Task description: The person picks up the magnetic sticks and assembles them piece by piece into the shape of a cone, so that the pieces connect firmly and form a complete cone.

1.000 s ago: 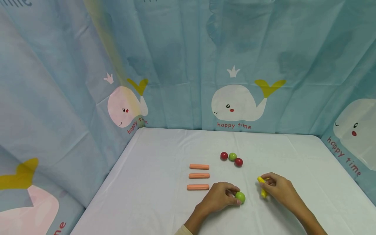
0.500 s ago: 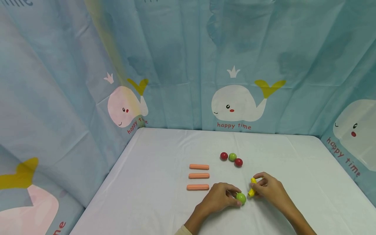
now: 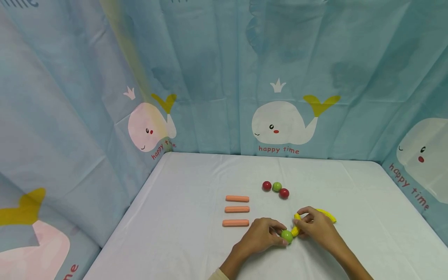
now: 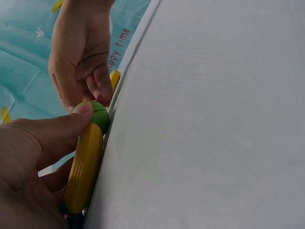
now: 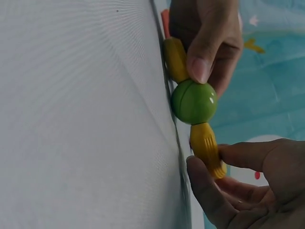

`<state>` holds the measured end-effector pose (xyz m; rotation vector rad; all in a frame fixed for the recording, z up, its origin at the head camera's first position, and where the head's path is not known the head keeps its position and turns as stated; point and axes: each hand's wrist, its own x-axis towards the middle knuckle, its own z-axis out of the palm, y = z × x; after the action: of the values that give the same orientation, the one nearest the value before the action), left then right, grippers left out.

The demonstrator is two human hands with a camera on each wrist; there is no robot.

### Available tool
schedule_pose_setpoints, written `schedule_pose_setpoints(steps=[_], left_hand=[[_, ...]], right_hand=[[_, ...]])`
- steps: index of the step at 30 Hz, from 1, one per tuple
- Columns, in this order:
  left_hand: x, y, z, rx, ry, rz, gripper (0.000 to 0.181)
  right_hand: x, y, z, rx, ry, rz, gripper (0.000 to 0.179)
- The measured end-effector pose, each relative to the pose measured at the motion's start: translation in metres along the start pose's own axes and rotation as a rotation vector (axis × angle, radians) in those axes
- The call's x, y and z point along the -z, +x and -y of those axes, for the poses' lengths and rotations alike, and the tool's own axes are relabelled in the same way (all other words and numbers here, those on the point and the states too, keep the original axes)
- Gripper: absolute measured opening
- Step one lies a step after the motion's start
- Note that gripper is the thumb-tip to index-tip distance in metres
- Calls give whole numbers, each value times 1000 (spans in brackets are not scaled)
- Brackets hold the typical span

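My left hand (image 3: 261, 234) pinches a glossy green ball (image 3: 286, 235) low over the white table, thumb on its side. A ridged yellow rod (image 4: 85, 167) extends from that ball under the left palm, hidden in the head view. In my right hand (image 3: 320, 229), thumb and fingers pinch a curved yellow rod (image 5: 206, 149); its tip meets the ball on the side away from the left hand's rod, as the right wrist view shows. Another curved yellow rod (image 3: 327, 215) lies on the table just behind the right hand, partly covered by it.
Three orange rods (image 3: 236, 209) lie in a column left of the hands. Farther back, two red balls (image 3: 284, 193) and a second green ball (image 3: 277, 187) sit in a cluster. A blue whale-printed curtain (image 3: 210, 77) surrounds the white tabletop (image 3: 189, 186).
My right hand has moved left, bringing its yellow rod up to the green ball. The yellow rod behind that hand has come into view. The left hand has stayed nearly still.
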<state>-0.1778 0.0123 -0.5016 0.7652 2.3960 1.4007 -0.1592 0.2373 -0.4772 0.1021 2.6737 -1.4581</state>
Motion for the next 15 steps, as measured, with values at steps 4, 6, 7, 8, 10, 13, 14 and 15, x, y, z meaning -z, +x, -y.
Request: schedule_pose_setpoints(steps=[4, 6, 7, 8, 10, 13, 14, 15], left_hand=[[1, 0, -2, 12, -4, 2, 33], [4, -1, -3, 22, -13, 17, 35], [6, -2, -4, 31, -16, 29, 36], [8, -3, -4, 39, -16, 44, 37], [15, -5, -5, 50, -20, 76, 39], [27, -8, -4, 66, 1, 112, 36], [31, -9, -4, 68, 14, 118, 34], [35, -10, -5, 70, 26, 123, 31]], right_hand=[[0, -1, 0, 12, -24, 10, 43], [-1, -1, -1, 22, -48, 9, 43], [-1, -1, -1, 26, -61, 9, 43], [-1, -1, -2, 30, -75, 8, 43], [-1, -1, -2, 30, -101, 7, 43], [-2, -2, -2, 10, -128, 14, 48], [-2, -2, -1, 0, -141, 18, 50], [-3, -2, 0, -11, -152, 24, 52]])
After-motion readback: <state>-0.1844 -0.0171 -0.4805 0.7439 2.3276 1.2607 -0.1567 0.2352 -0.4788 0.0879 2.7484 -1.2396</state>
